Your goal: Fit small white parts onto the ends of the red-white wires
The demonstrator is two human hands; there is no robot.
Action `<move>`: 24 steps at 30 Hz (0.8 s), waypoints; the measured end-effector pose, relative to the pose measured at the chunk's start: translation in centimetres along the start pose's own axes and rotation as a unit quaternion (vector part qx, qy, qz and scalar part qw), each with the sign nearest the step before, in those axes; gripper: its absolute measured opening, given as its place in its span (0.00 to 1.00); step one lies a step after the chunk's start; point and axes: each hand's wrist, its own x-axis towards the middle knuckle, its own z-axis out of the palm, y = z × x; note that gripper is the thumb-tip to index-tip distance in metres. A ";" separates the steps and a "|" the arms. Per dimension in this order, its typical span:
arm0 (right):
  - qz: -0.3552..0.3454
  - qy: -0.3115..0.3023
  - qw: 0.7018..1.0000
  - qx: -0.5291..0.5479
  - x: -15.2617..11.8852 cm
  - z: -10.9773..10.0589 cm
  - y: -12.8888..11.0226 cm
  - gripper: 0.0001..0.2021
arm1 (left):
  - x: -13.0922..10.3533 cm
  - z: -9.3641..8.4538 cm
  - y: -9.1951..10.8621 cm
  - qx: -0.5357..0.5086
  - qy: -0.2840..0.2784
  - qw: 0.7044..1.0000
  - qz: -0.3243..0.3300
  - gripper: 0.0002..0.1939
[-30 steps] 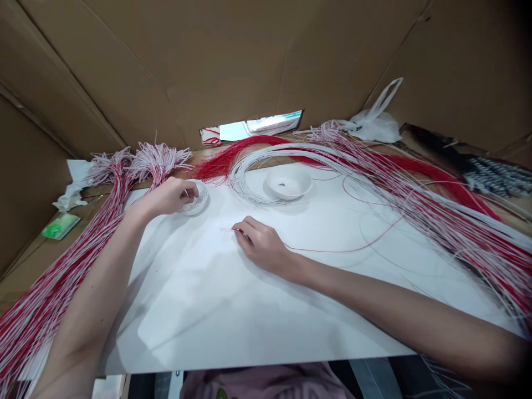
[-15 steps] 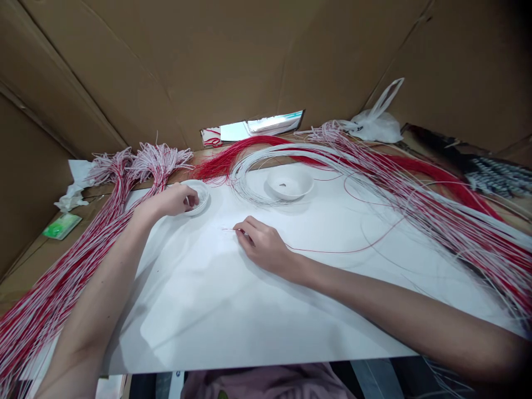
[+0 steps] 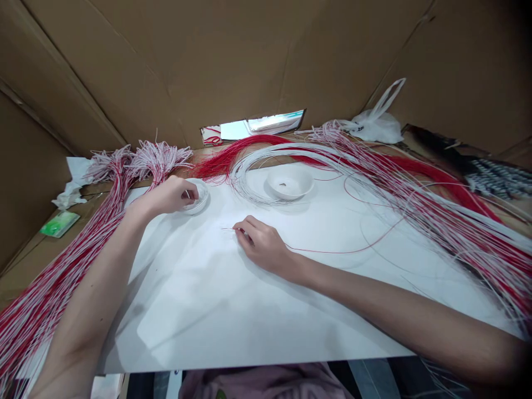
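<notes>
My left hand (image 3: 177, 194) reaches over the rim of a small white bowl (image 3: 202, 206), its fingertips pinched together inside; whatever they hold is too small or hidden to see. In the middle of the white board, my right hand (image 3: 261, 241) is closed in a pinch on a thin red wire (image 3: 332, 252). A short end of the wire sticks out to the left of the fingertips, and its long tail curves off to the right. Close to that end, a few thin pale pieces lie on the board, too fine to name.
A second white bowl (image 3: 297, 187), with a small dark thing inside, stands behind my right hand. Red and white strand bundles (image 3: 95, 238) run along the left; more bundles (image 3: 399, 194) cross the back and right. A white plastic bag (image 3: 378, 126) sits by the cardboard wall (image 3: 233, 61).
My left hand has shifted slightly up within the bowl area, its fingers still pinched. My right hand and the red wire have stayed in place.
</notes>
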 end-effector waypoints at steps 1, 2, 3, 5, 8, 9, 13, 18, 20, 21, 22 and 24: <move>-0.001 0.001 1.000 0.000 0.0 0.0 0.0 0.10 | -0.3 -0.4 0.7 -0.010 0.014 1.000 0.003 0.10; -0.001 0.002 1.000 -0.002 0.0 0.0 0.0 0.10 | -0.7 -0.8 1.4 -0.024 0.031 0.999 0.007 0.10; 0.000 0.004 1.000 -0.004 0.0 0.0 0.0 0.10 | -1.1 -1.1 2.2 -0.037 0.042 0.998 0.014 0.09; 0.008 0.008 1.000 -0.011 0.0 0.0 0.0 0.10 | -1.7 -1.2 3.6 -0.052 0.037 0.997 0.039 0.08; 0.025 0.017 0.999 -0.020 0.0 -0.1 -0.1 0.10 | -1.8 0.0 4.9 -0.050 -0.023 0.996 0.064 0.08; 0.029 0.020 0.999 -0.021 0.0 -0.1 -0.1 0.10 | -1.6 0.7 5.1 -0.051 -0.048 0.995 0.066 0.08; 0.031 0.019 0.999 -0.014 0.0 0.0 0.0 0.10 | -0.6 3.3 5.3 -0.043 -0.106 0.991 0.075 0.08; 0.030 0.014 0.999 -0.017 0.0 0.0 0.1 0.11 | -0.2 4.2 5.6 -0.038 -0.115 0.989 0.084 0.05; 0.028 0.015 0.999 -0.022 0.0 0.1 0.2 0.11 | -0.4 3.7 5.6 -0.039 -0.112 0.990 0.080 0.03; 0.028 0.015 0.999 -0.025 0.0 0.1 0.2 0.10 | -0.4 3.3 5.5 -0.044 -0.104 0.990 0.079 0.02; 0.027 0.016 0.999 -0.026 0.0 0.1 0.2 0.10 | -0.5 2.8 5.4 -0.052 -0.090 0.991 0.079 0.02; 0.026 0.018 0.999 -0.028 0.0 0.2 0.2 0.10 | -0.5 1.7 4.8 -0.070 -0.036 0.994 0.077 0.05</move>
